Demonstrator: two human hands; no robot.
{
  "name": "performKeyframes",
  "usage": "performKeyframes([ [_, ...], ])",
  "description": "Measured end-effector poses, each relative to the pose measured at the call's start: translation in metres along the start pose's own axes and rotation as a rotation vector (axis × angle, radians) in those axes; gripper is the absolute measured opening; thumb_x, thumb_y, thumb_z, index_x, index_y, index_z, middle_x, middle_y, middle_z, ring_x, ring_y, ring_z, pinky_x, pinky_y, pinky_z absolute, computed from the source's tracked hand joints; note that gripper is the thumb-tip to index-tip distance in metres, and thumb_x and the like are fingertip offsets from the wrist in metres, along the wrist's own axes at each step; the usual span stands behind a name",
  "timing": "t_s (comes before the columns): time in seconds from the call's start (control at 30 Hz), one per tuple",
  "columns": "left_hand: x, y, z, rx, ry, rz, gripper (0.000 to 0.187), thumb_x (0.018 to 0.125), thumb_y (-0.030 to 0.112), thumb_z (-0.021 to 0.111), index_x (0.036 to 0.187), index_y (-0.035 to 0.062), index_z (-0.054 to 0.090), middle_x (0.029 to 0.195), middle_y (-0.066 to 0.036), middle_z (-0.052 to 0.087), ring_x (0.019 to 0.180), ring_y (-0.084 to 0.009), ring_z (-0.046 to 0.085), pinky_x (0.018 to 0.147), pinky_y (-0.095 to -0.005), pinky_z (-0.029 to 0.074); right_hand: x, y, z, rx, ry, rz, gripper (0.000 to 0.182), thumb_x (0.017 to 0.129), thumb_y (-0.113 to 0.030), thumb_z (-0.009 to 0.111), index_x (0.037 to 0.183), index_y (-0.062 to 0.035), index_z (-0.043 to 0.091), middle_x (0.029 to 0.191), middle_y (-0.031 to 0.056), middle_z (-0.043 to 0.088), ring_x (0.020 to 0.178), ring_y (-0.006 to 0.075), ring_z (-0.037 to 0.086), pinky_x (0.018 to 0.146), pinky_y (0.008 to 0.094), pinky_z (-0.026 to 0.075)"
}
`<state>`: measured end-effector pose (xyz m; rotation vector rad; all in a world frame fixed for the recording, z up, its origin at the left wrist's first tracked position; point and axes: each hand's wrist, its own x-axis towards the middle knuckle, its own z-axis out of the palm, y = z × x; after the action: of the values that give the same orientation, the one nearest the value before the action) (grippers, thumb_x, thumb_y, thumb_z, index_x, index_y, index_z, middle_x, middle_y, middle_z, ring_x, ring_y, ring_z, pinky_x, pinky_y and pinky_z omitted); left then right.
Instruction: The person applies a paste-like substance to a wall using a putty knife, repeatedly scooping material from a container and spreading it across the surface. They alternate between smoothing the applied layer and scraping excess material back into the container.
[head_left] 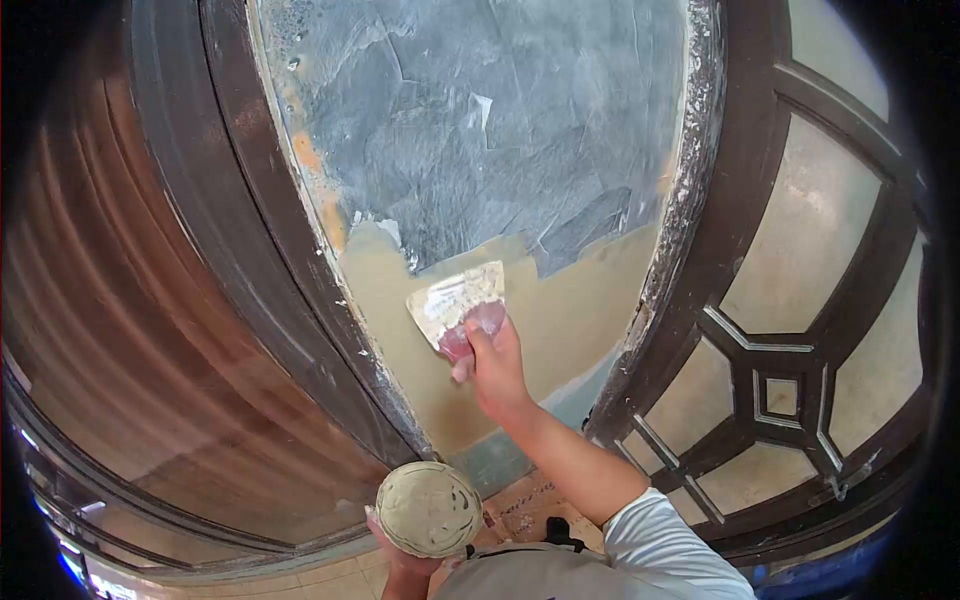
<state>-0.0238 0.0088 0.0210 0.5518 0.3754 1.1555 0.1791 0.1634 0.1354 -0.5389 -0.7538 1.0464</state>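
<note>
My right hand is closed round the reddish handle of a wide putty knife. The knife's blade, smeared with pale putty, lies against or very near the wall panel. Beige putty covers the lower part of that panel, and its ragged upper edge meets bare grey-blue wall. Low in the view, my left hand holds a round container of beige putty from its left side and below; most of its fingers are hidden under the container.
A dark wooden frame with glass and a reddish curtain stands on the left. On the right is a dark wooden door or grille with pale panes. Tiled floor shows at the bottom.
</note>
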Motion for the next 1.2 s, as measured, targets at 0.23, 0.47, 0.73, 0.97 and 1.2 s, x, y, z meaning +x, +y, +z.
performKeyframes([
  [0.23, -0.002, -0.019, -0.062, 0.218, 0.157, 0.080, 0.089, 0.086, 0.080, 0.014, 0.145, 0.0182, 0.040, 0.145, -0.009, 0.045, 0.128, -0.0344, 0.047, 0.104, -0.0554, 0.041, -0.094, 0.130, -0.142, -0.238, 0.243, 0.365, 0.013, 0.099, -0.015, 0.053, 0.109, -0.0093, 0.047, 0.087, 0.0069, 0.062, 0.056, 0.0126, 0.057, 0.042, 0.0263, 0.042],
  [0.47, 0.003, -0.007, -0.033, -0.187, 0.095, -0.089, 0.090, 0.085, 0.081, 0.015, 0.145, 0.0185, 0.039, 0.146, -0.009, 0.044, 0.130, -0.0356, 0.045, 0.103, -0.0573, 0.041, -0.074, 0.078, -0.097, -0.204, 0.069, 0.239, 0.023, 0.098, -0.017, 0.057, 0.113, -0.0084, 0.043, 0.099, 0.0071, 0.060, 0.067, 0.0137, 0.061, 0.045, 0.0265, 0.048],
  [0.73, -0.003, -0.007, -0.026, -0.289, 0.019, -0.107, 0.092, 0.084, 0.082, 0.013, 0.147, 0.0190, 0.038, 0.148, -0.009, 0.042, 0.131, -0.0366, 0.044, 0.105, -0.0579, 0.039, -0.008, -0.007, 0.025, -0.002, -0.026, -0.013, 0.024, 0.098, -0.010, 0.054, 0.117, -0.0057, 0.040, 0.104, 0.0100, 0.058, 0.055, 0.0119, 0.059, 0.045, 0.0257, 0.047],
  [0.97, -0.008, -0.008, -0.041, -0.113, 0.121, -0.034, 0.093, 0.084, 0.082, 0.012, 0.147, 0.0196, 0.038, 0.148, -0.009, 0.042, 0.131, -0.0371, 0.044, 0.105, -0.0595, 0.038, -0.006, 0.006, 0.019, 0.014, 0.012, 0.026, 0.024, 0.099, -0.011, 0.053, 0.118, -0.0059, 0.039, 0.096, 0.0090, 0.060, 0.048, 0.0126, 0.056, 0.043, 0.0257, 0.046],
  [1.2, -0.003, -0.022, -0.072, -0.052, 0.157, -0.021, 0.095, 0.082, 0.085, 0.013, 0.146, 0.0194, 0.039, 0.146, -0.009, 0.044, 0.130, -0.0378, 0.044, 0.104, -0.0595, 0.039, -0.089, 0.133, -0.125, -0.275, 0.177, 0.413, 0.015, 0.100, -0.017, 0.053, 0.112, -0.0119, 0.044, 0.087, 0.0072, 0.063, 0.057, 0.0137, 0.059, 0.045, 0.0282, 0.047],
])
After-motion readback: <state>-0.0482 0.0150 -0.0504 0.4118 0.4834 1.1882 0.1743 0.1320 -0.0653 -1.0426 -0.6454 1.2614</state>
